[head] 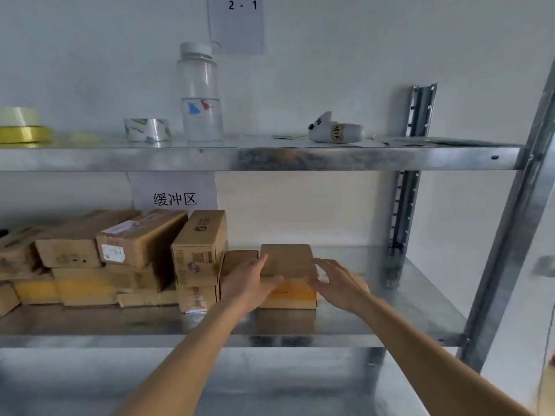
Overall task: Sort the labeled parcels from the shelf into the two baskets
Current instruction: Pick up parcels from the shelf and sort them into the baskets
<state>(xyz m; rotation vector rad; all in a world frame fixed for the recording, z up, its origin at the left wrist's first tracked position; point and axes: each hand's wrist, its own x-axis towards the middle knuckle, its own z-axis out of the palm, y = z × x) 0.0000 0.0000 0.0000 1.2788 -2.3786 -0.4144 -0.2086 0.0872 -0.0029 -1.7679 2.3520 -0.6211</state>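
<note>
A flat brown cardboard parcel (286, 259) lies on top of a second parcel with yellow tape (292, 292), right of centre on the lower metal shelf (390, 310). My left hand (250, 283) rests on the top parcel's left edge with the thumb across its front corner. My right hand (338, 280) hovers at the parcel's right side with fingers spread, and I cannot tell whether it touches. A pile of several brown parcels (120, 250), some with white labels, fills the shelf's left half. No baskets are in view.
The upper shelf (270, 159) carries a clear water bottle (200, 94), two tape rolls (146, 129), a yellow tape roll (21, 126) and a grey handheld scanner (333, 130). A shelf upright (510, 250) stands at the right. Paper signs hang on the wall.
</note>
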